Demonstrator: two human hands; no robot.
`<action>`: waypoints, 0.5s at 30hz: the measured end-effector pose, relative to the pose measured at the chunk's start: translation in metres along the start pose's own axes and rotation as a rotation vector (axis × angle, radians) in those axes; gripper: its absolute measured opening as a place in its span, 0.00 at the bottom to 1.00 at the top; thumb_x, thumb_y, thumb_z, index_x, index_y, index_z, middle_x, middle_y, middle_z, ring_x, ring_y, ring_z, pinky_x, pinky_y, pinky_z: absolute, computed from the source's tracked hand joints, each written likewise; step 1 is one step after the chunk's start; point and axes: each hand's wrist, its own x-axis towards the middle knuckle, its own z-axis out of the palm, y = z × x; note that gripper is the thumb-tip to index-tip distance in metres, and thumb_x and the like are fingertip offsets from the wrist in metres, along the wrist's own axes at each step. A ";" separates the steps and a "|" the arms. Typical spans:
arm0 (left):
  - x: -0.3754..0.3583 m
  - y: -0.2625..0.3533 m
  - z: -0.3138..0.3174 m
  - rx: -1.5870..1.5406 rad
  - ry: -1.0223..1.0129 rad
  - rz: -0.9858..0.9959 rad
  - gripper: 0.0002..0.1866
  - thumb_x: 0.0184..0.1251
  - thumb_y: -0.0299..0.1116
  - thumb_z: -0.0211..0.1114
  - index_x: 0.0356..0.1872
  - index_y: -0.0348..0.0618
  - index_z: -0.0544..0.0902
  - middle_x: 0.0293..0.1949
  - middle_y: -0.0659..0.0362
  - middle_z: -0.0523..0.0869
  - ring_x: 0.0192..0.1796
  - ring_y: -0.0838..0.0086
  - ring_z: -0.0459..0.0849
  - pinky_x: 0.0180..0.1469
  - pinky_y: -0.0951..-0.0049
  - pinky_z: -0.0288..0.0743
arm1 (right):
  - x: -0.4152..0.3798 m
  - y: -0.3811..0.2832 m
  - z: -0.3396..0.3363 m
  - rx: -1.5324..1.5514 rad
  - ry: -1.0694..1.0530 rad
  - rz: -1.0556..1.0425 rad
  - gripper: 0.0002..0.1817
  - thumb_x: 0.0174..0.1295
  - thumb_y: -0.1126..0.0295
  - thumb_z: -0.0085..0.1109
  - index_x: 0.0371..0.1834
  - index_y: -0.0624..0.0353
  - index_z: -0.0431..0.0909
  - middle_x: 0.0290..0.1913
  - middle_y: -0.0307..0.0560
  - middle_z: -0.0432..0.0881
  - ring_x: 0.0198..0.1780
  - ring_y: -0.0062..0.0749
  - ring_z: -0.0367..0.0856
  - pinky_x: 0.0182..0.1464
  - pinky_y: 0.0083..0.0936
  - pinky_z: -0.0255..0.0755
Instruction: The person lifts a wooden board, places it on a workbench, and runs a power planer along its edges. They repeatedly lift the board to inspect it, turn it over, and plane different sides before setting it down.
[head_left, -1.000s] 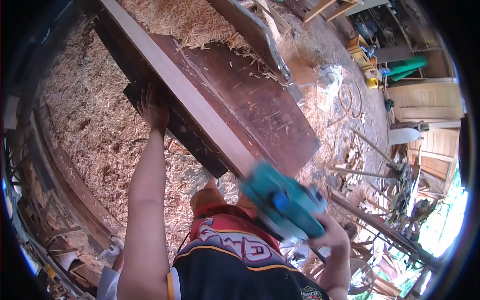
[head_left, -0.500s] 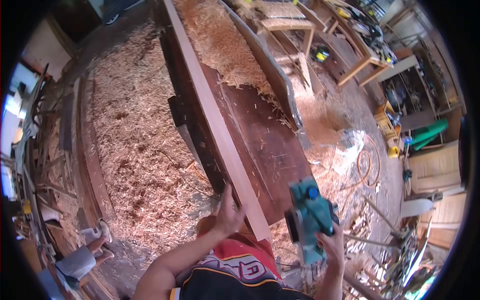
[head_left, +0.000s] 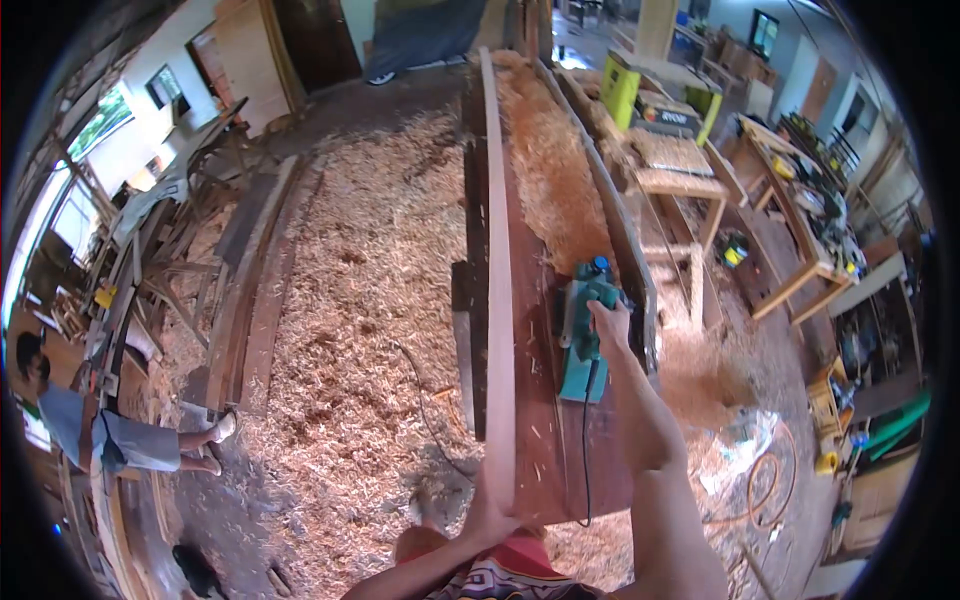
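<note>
A long pale wooden board (head_left: 499, 300) runs lengthwise along the left part of a dark reddish workbench (head_left: 600, 470). Its near end is by my left hand (head_left: 487, 515), whose fingers are wrapped round it. My right hand (head_left: 609, 325) grips the handle of a green electric planer (head_left: 580, 345), which sits on the bench to the right of the board. A black cord (head_left: 586, 460) trails from the planer toward the bench's near edge. Wood shavings (head_left: 560, 190) cover the far part of the bench.
Shavings (head_left: 360, 280) lie thick on the floor to the left. Another person (head_left: 140, 440) is at the far left beside stacked planks. A green and black Ryobi machine (head_left: 665, 115) stands at the back right. An orange hose (head_left: 765, 490) coils on the floor at right.
The view has lifted and turned. My right hand has brought the planer from beside the bench onto its top. My left hand, open before, has closed on the board's near end.
</note>
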 end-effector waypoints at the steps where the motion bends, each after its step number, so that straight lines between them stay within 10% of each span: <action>1: 0.002 -0.014 -0.015 0.082 0.008 0.101 0.59 0.46 0.34 0.81 0.76 0.32 0.49 0.70 0.37 0.64 0.72 0.49 0.67 0.73 0.58 0.64 | 0.005 0.004 0.005 -0.006 0.025 0.000 0.08 0.59 0.69 0.68 0.38 0.57 0.79 0.23 0.36 0.76 0.19 0.19 0.72 0.20 0.21 0.65; 7: -0.028 -0.033 -0.078 0.187 0.031 -0.618 0.56 0.46 0.35 0.78 0.74 0.31 0.53 0.63 0.38 0.77 0.62 0.51 0.82 0.61 0.60 0.79 | -0.030 0.032 -0.008 -0.492 0.245 -0.443 0.23 0.60 0.66 0.69 0.56 0.65 0.76 0.43 0.54 0.82 0.46 0.47 0.81 0.51 0.39 0.76; 10: -0.030 -0.043 -0.089 0.222 -0.102 -0.569 0.53 0.48 0.36 0.78 0.73 0.32 0.55 0.62 0.42 0.78 0.63 0.56 0.81 0.64 0.62 0.78 | -0.152 0.027 -0.010 -0.568 0.188 -0.839 0.35 0.58 0.70 0.70 0.70 0.58 0.67 0.65 0.60 0.71 0.57 0.58 0.78 0.63 0.45 0.71; 15: -0.063 -0.073 -0.107 -0.327 -0.134 -0.312 0.47 0.55 0.33 0.74 0.74 0.35 0.57 0.64 0.48 0.77 0.65 0.62 0.78 0.68 0.64 0.73 | -0.346 0.101 -0.017 -0.328 -0.665 -0.120 0.41 0.69 0.59 0.64 0.80 0.60 0.55 0.69 0.58 0.71 0.71 0.44 0.71 0.73 0.36 0.63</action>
